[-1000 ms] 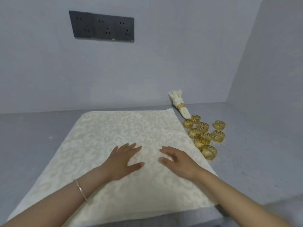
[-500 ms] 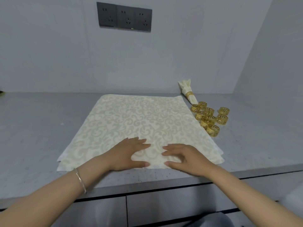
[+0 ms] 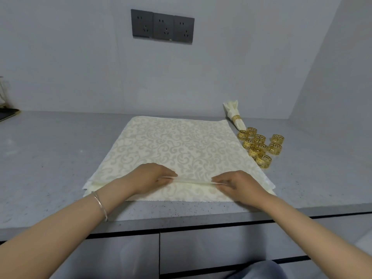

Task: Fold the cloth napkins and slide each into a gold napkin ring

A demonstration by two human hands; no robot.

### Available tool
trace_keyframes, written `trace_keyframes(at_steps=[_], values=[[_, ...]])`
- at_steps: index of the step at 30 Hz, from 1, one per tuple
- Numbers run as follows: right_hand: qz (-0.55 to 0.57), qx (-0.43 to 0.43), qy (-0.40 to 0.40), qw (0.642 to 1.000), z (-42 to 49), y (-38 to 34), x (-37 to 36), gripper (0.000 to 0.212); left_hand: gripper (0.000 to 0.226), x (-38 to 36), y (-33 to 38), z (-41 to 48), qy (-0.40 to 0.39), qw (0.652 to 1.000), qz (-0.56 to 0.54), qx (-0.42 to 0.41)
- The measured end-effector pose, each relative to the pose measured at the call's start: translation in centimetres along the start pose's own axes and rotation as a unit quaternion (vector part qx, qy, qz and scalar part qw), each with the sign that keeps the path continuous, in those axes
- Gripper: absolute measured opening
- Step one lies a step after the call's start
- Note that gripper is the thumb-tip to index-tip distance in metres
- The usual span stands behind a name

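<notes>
A cream napkin with a scroll pattern lies spread on the grey counter. Near its front edge a narrow pleat of cloth is raised. My left hand pinches the left end of that pleat, and my right hand pinches the right end. Several loose gold napkin rings sit in a cluster just right of the napkin. Behind them lies a folded napkin in a gold ring, pointing toward the back wall.
The counter's front edge runs just below the napkin, with drawer fronts under it. A dark socket panel is on the back wall. A side wall closes the right. A dark flat object shows at the far left.
Both hands slid from the middle of the napkin toward me to its front edge, then went from lying flat to pinching up a pleat. The camera view pulled back.
</notes>
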State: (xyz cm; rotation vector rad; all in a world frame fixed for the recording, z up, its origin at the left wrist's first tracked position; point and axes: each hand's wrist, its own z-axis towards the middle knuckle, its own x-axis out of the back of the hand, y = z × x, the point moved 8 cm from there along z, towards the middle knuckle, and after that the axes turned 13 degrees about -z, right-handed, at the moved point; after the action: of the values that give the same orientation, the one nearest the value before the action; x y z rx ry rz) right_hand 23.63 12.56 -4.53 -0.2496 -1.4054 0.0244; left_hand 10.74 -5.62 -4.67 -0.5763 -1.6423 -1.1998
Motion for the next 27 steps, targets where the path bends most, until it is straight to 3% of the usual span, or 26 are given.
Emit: trace_keyframes(at_steps=[2,5,9,12,15,19,20,21,23,24,27], values=[[0.029,-0.022,-0.006,0.999,0.0,0.9,0.7,0.014,0.035,1.1,-1.1,-0.2,0.003,1.0,-0.004,0.029],[0.083,-0.018,-0.01,0.996,0.6,1.3,2.2,0.042,0.032,3.1,-2.5,-0.2,0.029,0.998,-0.036,0.049],[0.11,-0.009,-0.056,0.992,1.9,1.9,4.1,0.043,0.025,5.6,-2.7,0.0,0.051,0.987,-0.147,0.039],[0.121,0.004,-0.164,0.979,2.0,1.8,4.3,0.046,0.042,5.8,-3.1,0.2,-0.046,0.975,-0.195,0.099],[0.132,0.012,-0.269,0.954,2.0,1.6,4.4,0.045,0.022,5.2,-4.2,-0.7,-0.181,0.944,-0.161,0.224],[0.173,0.019,-0.4,0.9,2.4,2.0,4.5,0.039,0.073,6.8,-4.7,-0.2,-0.237,0.921,-0.133,0.279],[0.178,0.027,-0.401,0.898,2.7,2.1,4.8,0.039,0.074,7.3,-4.8,0.0,-0.233,0.92,-0.14,0.28],[0.181,0.03,-0.395,0.9,3.4,2.3,5.0,0.039,0.062,7.7,-5.0,0.4,-0.232,0.919,-0.155,0.278],[0.19,0.016,-0.36,0.913,5.5,3.2,5.5,0.032,0.024,8.4,-5.5,1.7,-0.225,0.923,-0.2,0.24],[0.183,-0.005,-0.341,0.922,6.6,3.7,5.6,0.033,0.022,8.9,-6.1,2.6,-0.205,0.929,-0.215,0.219],[0.085,-0.061,-0.26,0.96,11.1,6.8,5.4,0.049,0.047,11.2,-9.1,5.6,-0.089,0.959,-0.185,0.197]])
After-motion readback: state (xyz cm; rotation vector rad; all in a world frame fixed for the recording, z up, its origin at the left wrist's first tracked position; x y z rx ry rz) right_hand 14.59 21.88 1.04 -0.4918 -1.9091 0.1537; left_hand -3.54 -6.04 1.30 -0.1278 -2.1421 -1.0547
